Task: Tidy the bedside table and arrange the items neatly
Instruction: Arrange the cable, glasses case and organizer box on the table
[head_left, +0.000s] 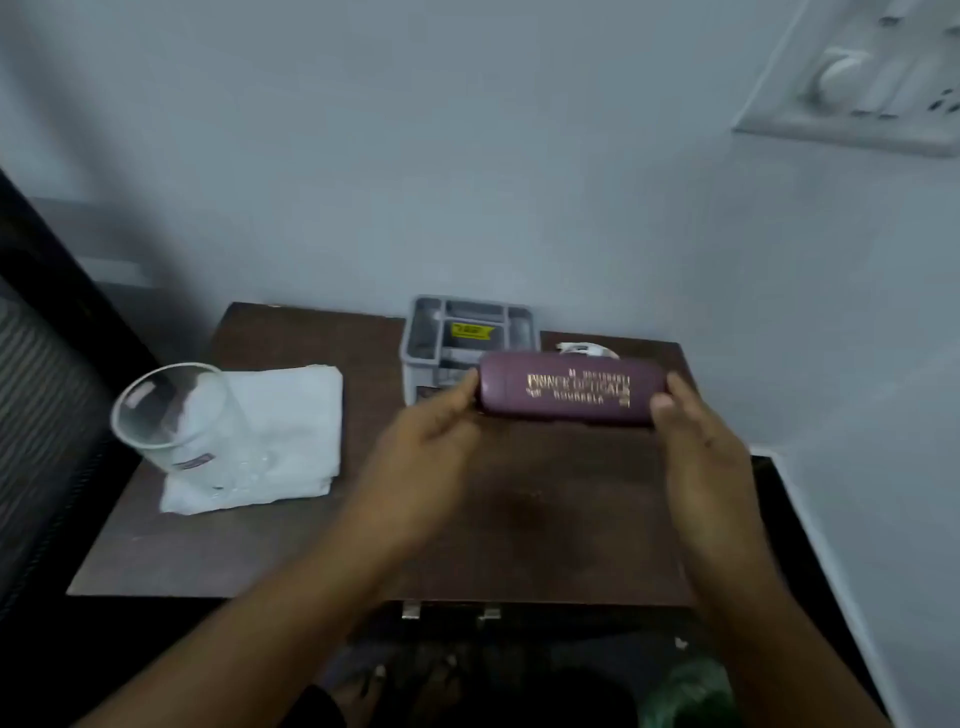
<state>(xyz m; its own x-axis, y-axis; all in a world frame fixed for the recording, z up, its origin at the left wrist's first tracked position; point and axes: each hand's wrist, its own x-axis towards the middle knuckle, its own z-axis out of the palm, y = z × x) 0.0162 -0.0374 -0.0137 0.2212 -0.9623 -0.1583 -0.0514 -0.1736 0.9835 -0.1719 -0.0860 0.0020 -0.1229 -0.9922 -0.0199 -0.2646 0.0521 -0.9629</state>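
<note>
A maroon spectacle case (566, 389) with gold lettering is held level above the back of the dark brown bedside table (519, 519). My left hand (431, 441) grips its left end and my right hand (696, 441) grips its right end. Just behind the case stands a grey plastic organiser (431, 338) with compartments and a yellow label inside. A clear drinking glass (176, 410) stands on a folded white cloth (296, 431) at the table's left side.
A small white object (587, 349) lies behind the case, mostly hidden. The table stands against a pale wall with a switchboard (872, 78) at upper right. A dark bed frame (52, 364) borders the left. Bare feet (405, 680) and something green (685, 691) show on the floor below.
</note>
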